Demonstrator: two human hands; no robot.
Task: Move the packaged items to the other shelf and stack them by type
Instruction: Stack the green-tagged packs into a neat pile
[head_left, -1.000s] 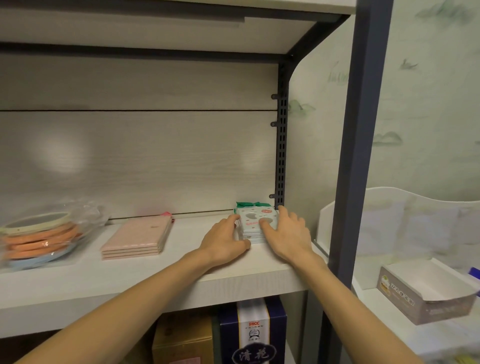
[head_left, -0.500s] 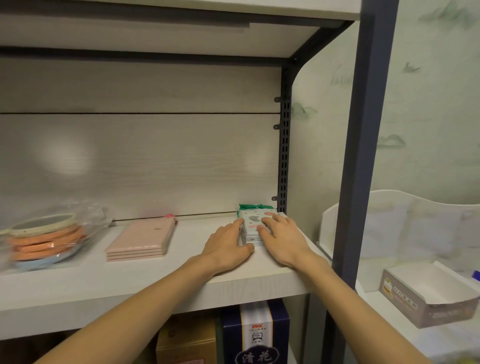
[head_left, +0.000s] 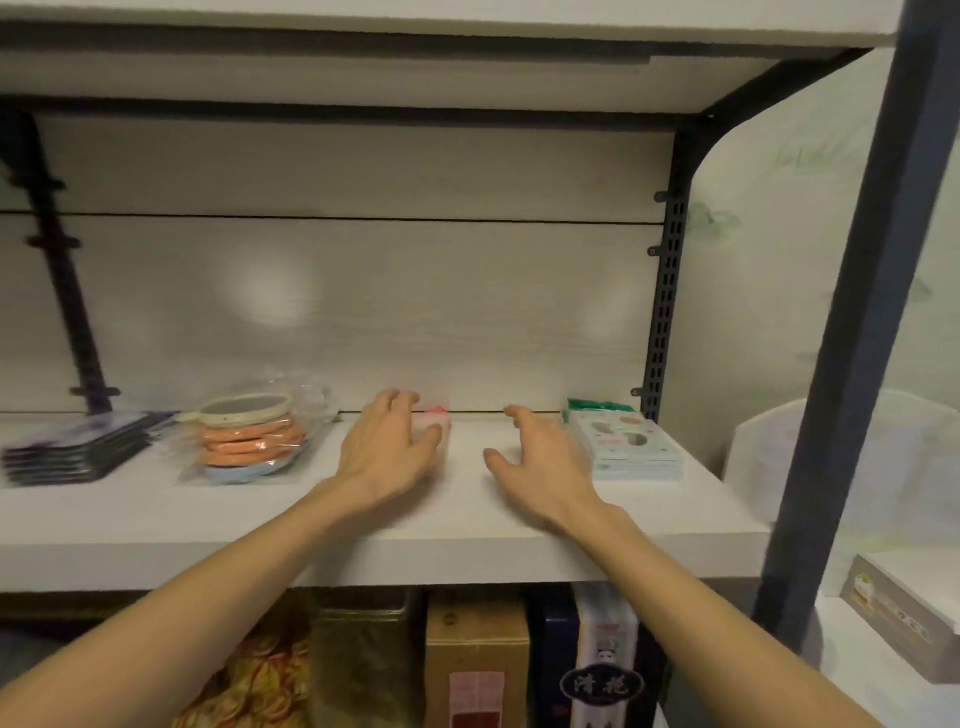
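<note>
The left hand (head_left: 387, 447) rests with loosely spread fingers on the pink packets (head_left: 434, 423), while the right hand (head_left: 540, 460) hovers open and empty beside the green-and-white packets (head_left: 626, 444) on the shelf (head_left: 156, 512). Four sorted piles, including dark packets (head_left: 78, 447) and bagged orange round items (head_left: 249, 439), suggest stacking is nearly finished, pending tidying. Boxes (head_left: 475, 654) stand on the shelf below.

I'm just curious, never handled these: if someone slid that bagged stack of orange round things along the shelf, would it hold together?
Probably not neatly. The bagged stack of orange discs sits in loose, crinkly clear plastic, so the wrap would likely shift first. The discs already look slightly offset, so they may slip sideways. Lying flat on the shelf, they seem unlikely to roll.
</note>
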